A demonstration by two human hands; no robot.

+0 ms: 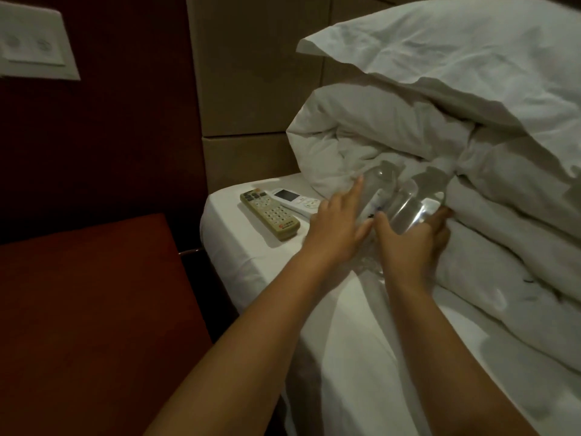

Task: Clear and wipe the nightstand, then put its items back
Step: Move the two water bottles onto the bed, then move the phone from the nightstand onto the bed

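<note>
Two clear plastic bottles lie side by side on the white bed sheet [352, 316], against the bunched duvet. My left hand [336, 226] rests along the left bottle [379, 191], index finger stretched up its side. My right hand [415, 237] wraps round the right bottle [418, 204], thumb on one side and fingers on the other. A beige remote [270, 214] and a white remote with a small screen [294, 199] lie on the sheet near the bed's corner, left of my hands. The dark red nightstand top [88, 294] fills the lower left.
A white pillow [456, 58] and crumpled duvet [503, 215] pile up at the right. A padded headboard [257, 73] stands behind the bed. A white socket panel [34, 45] is on the dark red wall at the upper left.
</note>
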